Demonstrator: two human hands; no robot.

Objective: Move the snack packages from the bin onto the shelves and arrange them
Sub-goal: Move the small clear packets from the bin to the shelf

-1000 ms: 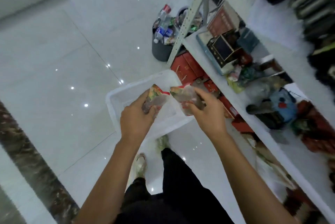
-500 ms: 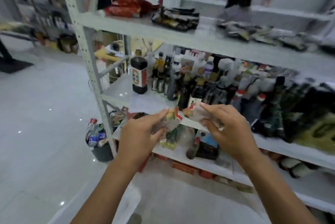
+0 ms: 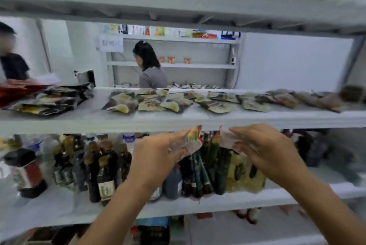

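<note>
My left hand (image 3: 158, 157) grips a small snack package (image 3: 193, 141) with a red, green and white wrapper. My right hand (image 3: 265, 151) grips a second snack package (image 3: 227, 140), pale with a red corner. Both are held up just below the front edge of the white middle shelf (image 3: 178, 121). On that shelf lie several flat snack packages (image 3: 170, 102) in dark and yellow-green wrappers, spread in loose rows. The bin is out of view.
Dark bottles (image 3: 103, 167) and green packs (image 3: 210, 167) crowd the shelf below my hands. A stack of dark packages (image 3: 51, 100) sits at the shelf's left. Behind the rack, one person (image 3: 150, 66) faces a far shelf and another person (image 3: 11, 62) stands at the left.
My view has swung up from the bin on the floor to the shelves. Both hands rose with their packages to just under the middle shelf.
</note>
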